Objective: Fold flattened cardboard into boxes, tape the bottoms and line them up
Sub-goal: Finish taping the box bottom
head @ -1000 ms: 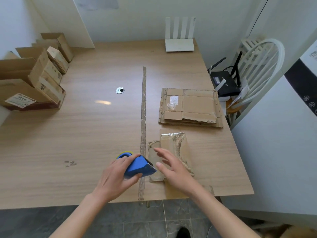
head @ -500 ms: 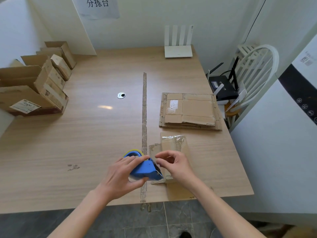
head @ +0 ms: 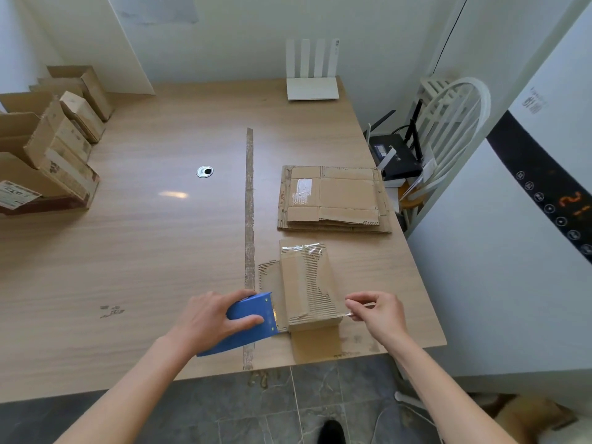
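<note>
My left hand (head: 217,318) has its grip wrapped around the blue tape dispenser (head: 248,325), fingers over the top, thumb along the side, and the dispenser sits low on the wooden surface (head: 144,251) right at the left edge of the small folded box (head: 307,283). My right hand (head: 379,312) is on the other side of that box, its grip pinching the free end of the clear tape (head: 347,314) between thumb and fingertips, so the strip runs across the near end of the box from one grip to the other. The box lies bottom-up between my hands, corrugated and already glossy with tape at its far end. Just beyond my right grip, farther out, is the stack of flattened cardboard (head: 333,198). Well off past my left grip, at the surface's far left edge, stand the finished boxes (head: 54,155) in a row.
</note>
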Demonstrator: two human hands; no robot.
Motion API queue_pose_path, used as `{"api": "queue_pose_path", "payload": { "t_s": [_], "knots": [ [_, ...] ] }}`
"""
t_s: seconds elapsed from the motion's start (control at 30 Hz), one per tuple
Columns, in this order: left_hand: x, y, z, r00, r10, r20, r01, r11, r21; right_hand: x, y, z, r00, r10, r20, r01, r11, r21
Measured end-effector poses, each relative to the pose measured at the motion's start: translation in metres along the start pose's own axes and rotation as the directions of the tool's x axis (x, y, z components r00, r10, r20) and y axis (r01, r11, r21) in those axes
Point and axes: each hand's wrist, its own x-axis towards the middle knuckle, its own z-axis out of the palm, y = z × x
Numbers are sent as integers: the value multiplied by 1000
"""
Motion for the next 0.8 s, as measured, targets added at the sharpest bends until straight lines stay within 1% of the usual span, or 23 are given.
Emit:
{"api": "queue_pose_path", "payload": {
  "t_s": [0.13,0.3,0.43,0.53,0.63,0.7,0.77,0.8],
  "knots": [
    [11,3,6,999,-23,23,23,1000,-9,8,6,-1,1000,21,-22,-20,1000,14],
    [20,5,18,999,-32,41,32,999,-1,17,16,0,998,65,-24,-65,998,-18],
    [24,4,25,997,-46,58,43,998,55,24,27,10,996,91,-21,-92,994,-59],
    [27,10,35,994,-75,80,69,994,80,22,31,30,994,107,-4,-107,991,-76],
    [31,14,44,991,-104,88,95,990,101,22,32,44,997,76,-24,-79,972,-221],
    [33,14,46,990,-107,89,97,990,102,24,29,39,996,60,-68,-78,946,-314],
    [34,13,46,992,-95,83,87,991,103,21,23,39,996,-36,-80,7,944,-331],
    [35,14,46,992,-93,82,84,991,105,16,17,44,996,-75,-57,54,948,-313]
  ]
}}
